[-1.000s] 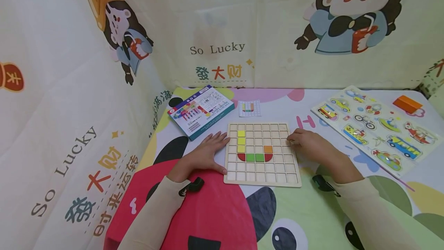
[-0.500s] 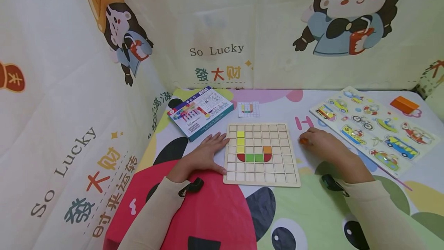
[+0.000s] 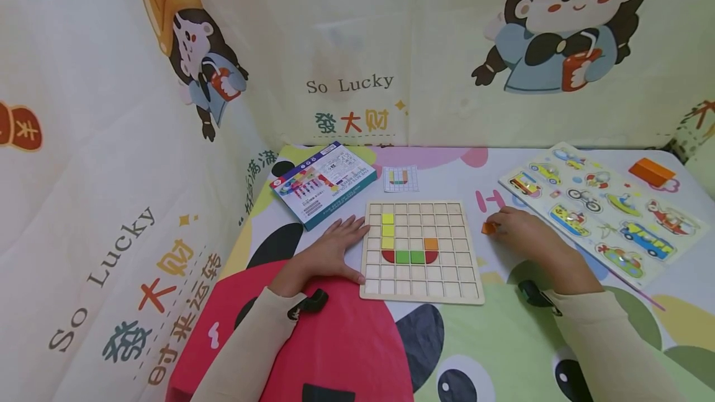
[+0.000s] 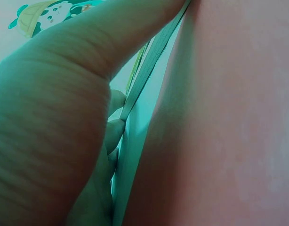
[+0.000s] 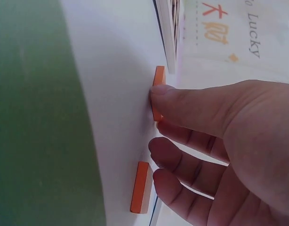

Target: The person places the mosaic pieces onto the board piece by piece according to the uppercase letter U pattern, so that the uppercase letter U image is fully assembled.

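Observation:
A wooden grid board lies in the middle of the table, bearing yellow squares, red rounded corner pieces, two green squares and one orange square. With fingers spread, my left hand rests against the board's left edge. To the right of the board, my right hand pinches an orange block between thumb and forefinger, low over the tabletop. A second orange block lies by its other fingers in the right wrist view. The head view hides that second block behind the hand.
Behind the board lies a small printed pattern card. A flat puzzle box is at back left. On the right are a vehicle picture board and an orange prism-shaped object. Fabric walls stand behind and left.
My right hand has moved right, away from the board's edge, and now holds an orange block. My left hand has stayed in place at the board's left edge.

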A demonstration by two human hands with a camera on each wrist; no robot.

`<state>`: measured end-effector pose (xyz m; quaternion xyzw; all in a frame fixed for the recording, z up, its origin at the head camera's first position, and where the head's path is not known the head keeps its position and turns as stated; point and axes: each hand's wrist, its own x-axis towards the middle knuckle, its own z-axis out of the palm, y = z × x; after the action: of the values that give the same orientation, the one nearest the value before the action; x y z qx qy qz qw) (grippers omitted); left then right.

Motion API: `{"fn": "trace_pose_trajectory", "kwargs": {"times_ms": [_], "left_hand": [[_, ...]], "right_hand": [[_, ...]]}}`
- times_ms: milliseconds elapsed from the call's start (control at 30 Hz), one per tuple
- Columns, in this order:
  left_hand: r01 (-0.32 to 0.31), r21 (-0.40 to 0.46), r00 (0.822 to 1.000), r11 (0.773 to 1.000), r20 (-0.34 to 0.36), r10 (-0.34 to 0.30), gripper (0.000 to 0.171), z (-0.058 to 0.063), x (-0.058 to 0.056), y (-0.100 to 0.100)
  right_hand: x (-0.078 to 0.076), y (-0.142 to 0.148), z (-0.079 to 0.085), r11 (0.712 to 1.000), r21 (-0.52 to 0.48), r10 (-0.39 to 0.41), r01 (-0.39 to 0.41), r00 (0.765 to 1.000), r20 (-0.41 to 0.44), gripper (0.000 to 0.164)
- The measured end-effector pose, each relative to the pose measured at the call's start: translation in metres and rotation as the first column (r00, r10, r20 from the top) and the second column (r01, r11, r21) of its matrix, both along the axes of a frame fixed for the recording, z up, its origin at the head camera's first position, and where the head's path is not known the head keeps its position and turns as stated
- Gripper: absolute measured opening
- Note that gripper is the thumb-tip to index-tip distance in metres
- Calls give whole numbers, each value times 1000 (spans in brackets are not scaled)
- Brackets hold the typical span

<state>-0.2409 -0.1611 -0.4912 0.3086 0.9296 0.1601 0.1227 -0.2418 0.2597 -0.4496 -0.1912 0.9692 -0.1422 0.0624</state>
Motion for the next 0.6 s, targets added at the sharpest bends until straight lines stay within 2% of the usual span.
{"fn": "trace_pose_trajectory", "kwargs": {"times_ms": [367,600], "left_hand": [[-9,1,1000,1000,7,9,119,2,0,1],[-7,-1,1000,1000,9,7,119,2,0,2]], "right_hand": [[-1,-3,-3,1000,-22,20,-20,999,-34,36],[1,-9,-2,994,-66,75,-82,991,-110,36]]}}
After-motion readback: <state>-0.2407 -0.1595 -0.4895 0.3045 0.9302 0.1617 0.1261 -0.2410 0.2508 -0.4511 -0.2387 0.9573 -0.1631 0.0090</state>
